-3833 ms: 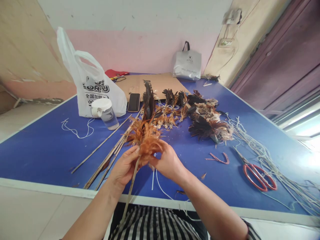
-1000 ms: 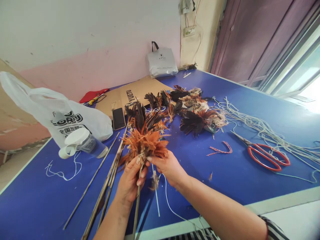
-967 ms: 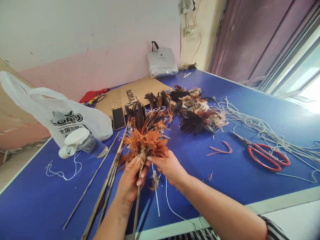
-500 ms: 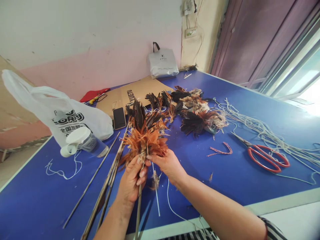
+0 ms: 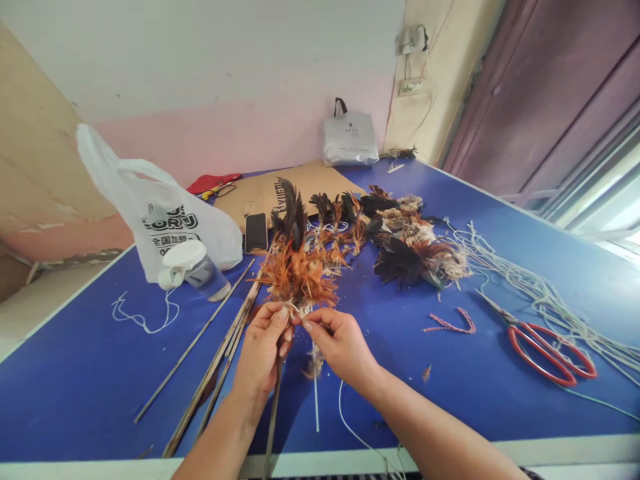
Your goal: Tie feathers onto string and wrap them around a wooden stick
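My left hand [image 5: 263, 343] is closed around a thin stick [image 5: 273, 423] just below a bundle of orange and black feathers [image 5: 300, 273]. The feathers fan upward at the top of the stick. Fingers of my right hand [image 5: 345, 343] pinch a pale string [image 5: 299, 309] at the base of the bundle, close to the left fingertips; the exact grip is partly hidden. Below the right hand, a straight white strand [image 5: 317, 407] and a small tuft of feather [image 5: 314, 365] show against the blue table [image 5: 400, 373].
Several sticks [image 5: 215, 373] lie to the left, near a clear bottle [image 5: 207, 277] and a white plastic bag [image 5: 200, 230]. Beyond are a phone [image 5: 257, 232] and more feather bundles [image 5: 400, 260]. At right lie red-handled scissors [image 5: 550, 353], tangled cord [image 5: 530, 273] and a braided red-white string [image 5: 457, 322].
The camera view has shifted, so the table things appear farther right. Both hands remain at the feather base, with the right fingers now more curled and close to the left fingertips.
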`<state>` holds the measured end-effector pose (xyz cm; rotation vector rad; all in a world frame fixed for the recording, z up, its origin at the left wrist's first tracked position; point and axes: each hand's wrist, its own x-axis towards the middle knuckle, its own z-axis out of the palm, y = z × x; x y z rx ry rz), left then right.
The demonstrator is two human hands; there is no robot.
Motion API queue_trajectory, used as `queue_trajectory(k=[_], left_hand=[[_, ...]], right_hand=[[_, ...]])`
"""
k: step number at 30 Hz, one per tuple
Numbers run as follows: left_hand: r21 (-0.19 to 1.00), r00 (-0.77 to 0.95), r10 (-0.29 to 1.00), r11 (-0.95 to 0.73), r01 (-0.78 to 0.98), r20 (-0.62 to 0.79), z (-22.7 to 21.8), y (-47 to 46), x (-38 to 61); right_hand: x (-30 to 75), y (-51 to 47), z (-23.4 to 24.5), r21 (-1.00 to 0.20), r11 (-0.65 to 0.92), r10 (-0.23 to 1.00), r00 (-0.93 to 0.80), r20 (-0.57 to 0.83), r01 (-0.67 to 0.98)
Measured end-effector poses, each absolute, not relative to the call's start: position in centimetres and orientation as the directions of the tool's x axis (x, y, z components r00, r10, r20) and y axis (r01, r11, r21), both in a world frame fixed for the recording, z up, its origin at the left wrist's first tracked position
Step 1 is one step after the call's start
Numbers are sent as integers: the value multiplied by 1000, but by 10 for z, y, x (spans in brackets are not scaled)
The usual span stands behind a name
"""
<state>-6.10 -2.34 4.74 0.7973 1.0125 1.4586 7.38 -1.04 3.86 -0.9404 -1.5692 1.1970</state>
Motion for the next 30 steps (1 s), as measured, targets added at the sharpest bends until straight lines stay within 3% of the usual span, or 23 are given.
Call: queue_trajectory(k=[5,11,15,21,25,28,30], left_hand=[[974,-230,973,-72,-215,22,58,-39,-61],[990,-341,930,-116,82,137,73,-62,-60],[928,-406,848,-233,290,340,77,-73,-64],[777,-254,806,-349,524,534,67,-77,-84],[614,-54,814,-390,686,578,64,-79,-103],[685,69,868,-434,585,492,68,-85,-113],[770,65,888,-430,472,456,73,-90,-115]], right_hand=[[73,-17,49,-992,121,926,-356,129,-46],[74,-35,61,-984,107,892,-423,157,-140],[74,-45,62,-987,148,867,-472,161,-65],[78,-56,73,-956,279,825,-533,188,95],[97,-49,92,-767,591,702,-629,334,252],[113,-39,114,-486,798,566,-718,405,355],[118,-31,130,-420,832,523,-764,377,362]])
